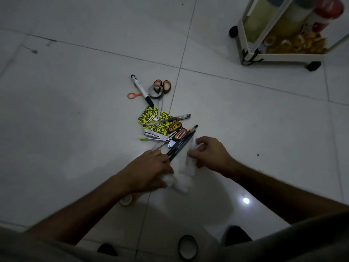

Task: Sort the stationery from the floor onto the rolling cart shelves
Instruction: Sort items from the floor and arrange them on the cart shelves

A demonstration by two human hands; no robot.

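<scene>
A pile of stationery lies on the white tiled floor: a yellow-black notepad (153, 119), orange-handled scissors (164, 87), a white marker (142, 90), a stapler (155, 136) and several black pens (182, 143). My left hand (149, 171) grips the lower ends of the black pens and some blurred white items. My right hand (209, 152) pinches a white tube-like object (192, 146) beside the pens. The rolling cart (279, 33) stands at the upper right, apart from both hands.
A tape roll (126, 201) lies under my left forearm and a black tape roll (188, 246) sits near the bottom edge. The cart's lowest shelf holds yellow tape rolls (294, 44); a red can (328, 12) stands above. Black wheels (313, 65) rest on the floor.
</scene>
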